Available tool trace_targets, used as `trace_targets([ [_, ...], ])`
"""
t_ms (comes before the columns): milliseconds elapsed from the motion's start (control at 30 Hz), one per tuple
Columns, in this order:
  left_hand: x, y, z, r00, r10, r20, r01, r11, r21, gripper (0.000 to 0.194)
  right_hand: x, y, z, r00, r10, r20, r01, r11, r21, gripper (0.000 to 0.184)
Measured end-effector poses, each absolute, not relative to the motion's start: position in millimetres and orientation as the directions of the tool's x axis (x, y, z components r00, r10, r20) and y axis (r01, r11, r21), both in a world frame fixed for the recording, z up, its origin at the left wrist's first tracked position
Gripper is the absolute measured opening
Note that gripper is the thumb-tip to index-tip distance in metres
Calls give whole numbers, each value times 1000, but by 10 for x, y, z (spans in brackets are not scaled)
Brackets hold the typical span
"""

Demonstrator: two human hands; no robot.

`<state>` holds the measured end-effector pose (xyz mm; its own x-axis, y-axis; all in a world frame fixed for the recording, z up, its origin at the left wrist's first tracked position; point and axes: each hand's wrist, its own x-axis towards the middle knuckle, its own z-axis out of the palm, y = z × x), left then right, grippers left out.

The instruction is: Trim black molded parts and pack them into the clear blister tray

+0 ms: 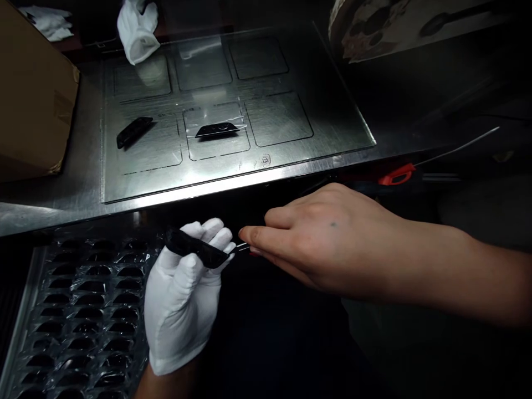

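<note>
Step, I'd judge: tending a black trim piece's (198, 249) end | gloved left hand (183, 310) pinches it, before the glass plate's (336, 122) near edge; bare right hand (310, 238) grips a slim metal tool (242, 247), contact unclear | next calls for: steady hold, light tip

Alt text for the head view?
A white-gloved left hand holds a black part; the bare right hand pinches a thin tool beside it. Beyond, two similar parts lie on a workbench; wrapped pieces fill a tray, lower left.

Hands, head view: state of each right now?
Left hand: gloved, closed on a black part.
Right hand: bare, closed on a thin metal tool.
</note>
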<state>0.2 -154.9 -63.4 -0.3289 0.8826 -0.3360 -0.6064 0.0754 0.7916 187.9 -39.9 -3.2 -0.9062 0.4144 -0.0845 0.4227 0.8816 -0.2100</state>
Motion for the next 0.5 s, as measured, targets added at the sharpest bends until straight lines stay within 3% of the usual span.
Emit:
trace_targets([
  [167, 41, -1525, -647, -345, 887, -306, -575, 58, 816, 18, 1894, -399, -54, -901, 423, -92, 432, 862, -265, 25],
  [300, 72, -1494, -691, -384, 875, -296, -534, 51, 844, 22, 1984, -353, -73, -902, 432, -20, 389, 790, -474, 28],
  [367, 88, -1461, -715, -401, 852, -336, -530, 84, 844, 22, 2080, -225, -136, -856, 514, 58, 402, 732, -550, 32],
  [433, 106, -1410, -740, -403, 815, -417, -531, 163, 832, 21, 2207, 5, -259, -732, 671, 115, 529, 668, -523, 35],
  [500, 129, -1335, -758, -381, 788, -483, -513, 255, 820, 22, 2340, 318, -424, -581, 798, 160, 693, 588, -416, 38],
])
